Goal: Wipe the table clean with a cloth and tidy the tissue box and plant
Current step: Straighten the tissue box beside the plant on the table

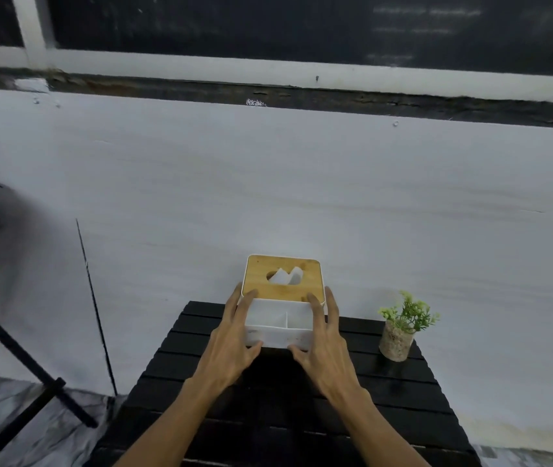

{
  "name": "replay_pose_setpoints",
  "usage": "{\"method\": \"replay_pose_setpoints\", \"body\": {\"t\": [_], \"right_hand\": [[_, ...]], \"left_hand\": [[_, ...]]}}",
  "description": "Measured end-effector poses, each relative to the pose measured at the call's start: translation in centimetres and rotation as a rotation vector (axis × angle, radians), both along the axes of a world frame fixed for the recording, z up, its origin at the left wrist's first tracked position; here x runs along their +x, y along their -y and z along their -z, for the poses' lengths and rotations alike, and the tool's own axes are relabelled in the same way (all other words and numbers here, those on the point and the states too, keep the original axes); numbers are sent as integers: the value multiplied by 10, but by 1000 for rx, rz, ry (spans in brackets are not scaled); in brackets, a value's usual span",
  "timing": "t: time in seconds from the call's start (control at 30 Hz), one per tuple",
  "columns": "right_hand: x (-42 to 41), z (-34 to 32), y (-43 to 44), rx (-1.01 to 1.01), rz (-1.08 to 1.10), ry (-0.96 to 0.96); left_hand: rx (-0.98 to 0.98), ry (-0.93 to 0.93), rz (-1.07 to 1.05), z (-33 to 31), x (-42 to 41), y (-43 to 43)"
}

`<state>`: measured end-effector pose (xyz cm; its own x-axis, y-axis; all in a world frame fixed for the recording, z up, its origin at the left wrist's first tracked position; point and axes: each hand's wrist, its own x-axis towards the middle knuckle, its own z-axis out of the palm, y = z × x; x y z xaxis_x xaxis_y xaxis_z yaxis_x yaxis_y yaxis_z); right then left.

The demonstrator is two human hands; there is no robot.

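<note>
Tissue box (pixel 283 291) clasped between left hand (pixel 231 348) and right hand (pixel 327 345) over the bench (pixel 386 392), each grip spread along a side, thumb on the near corner; I'd lift it level, minding the plant (pixel 401 326) right of them

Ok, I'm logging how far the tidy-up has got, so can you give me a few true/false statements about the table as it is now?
1. Both hands hold the tissue box, the left hand and right hand on opposite sides. True.
2. The plant stands left of the box. False: the plant stands to its right, apart from it.
3. The box has a wooden lid with tissue poking through its opening. True.
4. A cloth lies spread on the table. False: none is in view on the black slatted table.
</note>
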<state>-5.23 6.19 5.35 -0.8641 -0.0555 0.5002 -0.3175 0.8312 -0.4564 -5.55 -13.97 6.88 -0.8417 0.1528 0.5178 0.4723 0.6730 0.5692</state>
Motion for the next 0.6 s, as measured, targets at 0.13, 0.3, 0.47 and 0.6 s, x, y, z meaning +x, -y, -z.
{"method": "replay_pose_setpoints", "body": {"t": [0.13, 0.3, 0.47, 0.6], "right_hand": [[2, -6, 30, -37, -56, -43], [-5, -5, 63, -80, -115, -67], [-15, 9, 77, -88, -60, 20], [-25, 19, 69, -75, 5, 102]], "left_hand": [[7, -27, -28, -11, 11, 29], [1, -48, -21, -10, 3, 66], [14, -23, 33, 6, -16, 81], [39, 45, 26, 22, -29, 70]]}}
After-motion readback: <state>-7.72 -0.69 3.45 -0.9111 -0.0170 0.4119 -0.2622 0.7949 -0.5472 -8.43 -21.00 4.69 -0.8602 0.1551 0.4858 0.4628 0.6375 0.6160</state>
